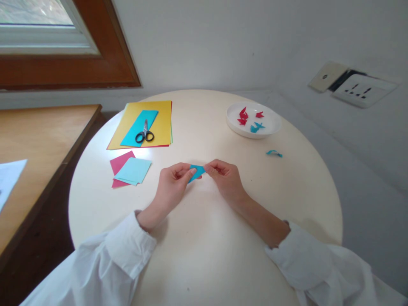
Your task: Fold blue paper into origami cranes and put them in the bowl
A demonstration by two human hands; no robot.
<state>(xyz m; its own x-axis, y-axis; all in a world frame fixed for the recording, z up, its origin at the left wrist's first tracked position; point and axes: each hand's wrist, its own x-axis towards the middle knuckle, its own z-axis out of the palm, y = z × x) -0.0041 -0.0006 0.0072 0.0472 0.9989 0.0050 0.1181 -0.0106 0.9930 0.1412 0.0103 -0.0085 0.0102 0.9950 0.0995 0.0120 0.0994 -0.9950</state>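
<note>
A small piece of folded blue paper [196, 171] is held up between my two hands, a little above the round table. My left hand [174, 180] pinches its left side, with the thumb lying across the front. At the right corner, the thumb and forefinger of my right hand [225, 178] are closed on the same paper. Left of my hands lie light blue paper squares [134, 170], stacked partly over dark pink squares [123, 161]. Part of the folded paper is hidden behind my left fingers.
A white round plate [270, 129] holds several small red and blue folded paper figures. Near it lies a curled blue paper strip [274, 153]. Black-handled scissors [145, 134] rest on a blue sheet [132, 134] over yellow sheets [164, 123]. A wooden table [57, 127] stands at left.
</note>
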